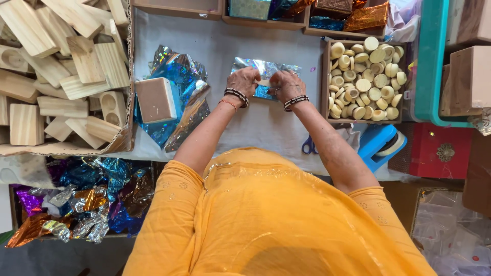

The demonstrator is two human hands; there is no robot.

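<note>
White cloth covers my table (225,46), crowded by a carton of wooden blocks (61,66), a tray of pale round discs (364,79) and a blue tape dispenser (381,145). At its middle lies a shiny, crinkled holographic foil sheet (258,69). My left hand (244,81) and right hand (286,85) rest on it, fingers curled, pinching a small pale piece (264,82) between them.

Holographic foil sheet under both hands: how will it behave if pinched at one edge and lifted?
Probably floppy: the foil sheet looks thin and already creased, so it should droop from a one-edge pinch. Likely very light; the similar foil pile nearby lies crumpled and puffed up. The glossy face may be slippery, and both the left hand and right hand press it flat on the table.
</note>
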